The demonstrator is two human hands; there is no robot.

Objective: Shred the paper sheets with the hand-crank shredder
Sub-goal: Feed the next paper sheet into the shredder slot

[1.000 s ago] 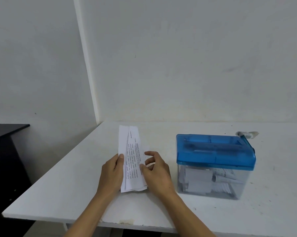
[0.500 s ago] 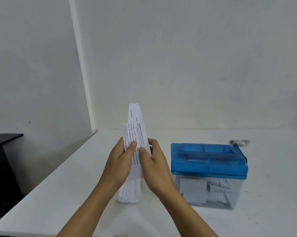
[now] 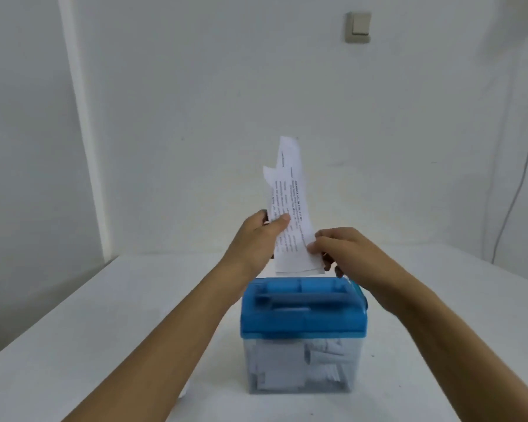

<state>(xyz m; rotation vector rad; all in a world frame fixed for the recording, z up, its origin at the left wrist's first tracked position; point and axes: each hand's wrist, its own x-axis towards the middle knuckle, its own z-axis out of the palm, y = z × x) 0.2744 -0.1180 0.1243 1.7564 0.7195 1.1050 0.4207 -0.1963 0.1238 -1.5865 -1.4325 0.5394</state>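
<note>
Just above the shredder (image 3: pixel 302 318) the paper sheets (image 3: pixel 290 190) stand upright, long axis vertical; left hand (image 3: pixel 256 239) pinches them midway, right hand (image 3: pixel 348 251) pinches lower down

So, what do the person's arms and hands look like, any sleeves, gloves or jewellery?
The left hand and right hand wear no gloves and no visible rings. The left forearm and right forearm are bare to the frame's edge: no sleeve, watch or bracelet shows.
</note>
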